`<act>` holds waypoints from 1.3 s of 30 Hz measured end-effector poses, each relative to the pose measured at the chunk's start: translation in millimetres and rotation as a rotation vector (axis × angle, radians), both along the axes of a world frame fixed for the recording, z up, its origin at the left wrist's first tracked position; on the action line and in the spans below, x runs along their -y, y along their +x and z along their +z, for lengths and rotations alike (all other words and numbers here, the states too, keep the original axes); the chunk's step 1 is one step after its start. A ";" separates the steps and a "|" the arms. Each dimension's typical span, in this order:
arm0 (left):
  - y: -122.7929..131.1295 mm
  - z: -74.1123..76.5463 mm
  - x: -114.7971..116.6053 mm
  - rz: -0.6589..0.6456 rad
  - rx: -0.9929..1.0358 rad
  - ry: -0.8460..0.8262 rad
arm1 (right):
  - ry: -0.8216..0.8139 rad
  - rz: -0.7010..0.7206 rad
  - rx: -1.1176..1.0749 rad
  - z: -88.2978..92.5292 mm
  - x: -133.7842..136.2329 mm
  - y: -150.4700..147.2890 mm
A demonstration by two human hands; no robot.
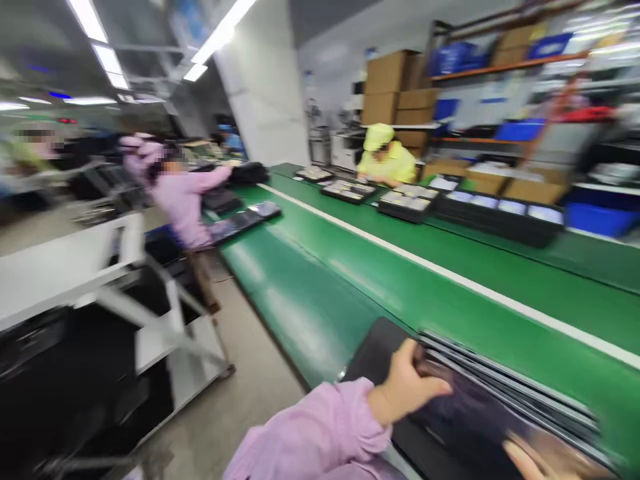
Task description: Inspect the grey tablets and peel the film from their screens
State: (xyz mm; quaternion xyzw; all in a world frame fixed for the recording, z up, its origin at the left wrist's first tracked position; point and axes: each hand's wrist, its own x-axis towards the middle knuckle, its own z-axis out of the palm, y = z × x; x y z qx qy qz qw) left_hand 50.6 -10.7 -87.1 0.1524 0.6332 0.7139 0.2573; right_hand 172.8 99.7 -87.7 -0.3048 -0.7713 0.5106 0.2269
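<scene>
My left hand [407,387], in a pink sleeve, grips the left end of a dark glossy flat panel [465,413]. Its thumb lies over the panel's face and its fingers wrap behind the edge. Only part of my right hand [523,460] shows at the bottom right, a digit against the same panel's lower part; the rest is out of frame or blurred. Several thin panels with pale edges [520,383] lie in a row just behind the held one. Under and left of them is a black foam-like pad [377,350].
The green bench [300,300] has a white line along it. Across it stand black trays [407,203]; a person in yellow [393,163] works there. Another person in pink [180,200] is at the left edge. A white cart [65,267] stands left, with shelves [500,67] behind.
</scene>
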 end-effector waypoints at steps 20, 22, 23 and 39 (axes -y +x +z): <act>-35.7 17.5 23.9 -0.219 -0.599 0.425 | -0.085 0.132 -0.656 35.6 -1.7 -0.6; -35.2 17.9 25.1 -0.234 -0.587 0.426 | -0.091 0.150 -0.673 36.8 -1.9 -0.2; -35.0 18.6 25.7 -0.238 -0.583 0.421 | -0.091 0.157 -0.678 37.6 -2.0 -0.2; -36.3 27.8 30.7 -0.253 -0.659 0.384 | -0.025 0.170 -0.681 43.3 -0.5 1.2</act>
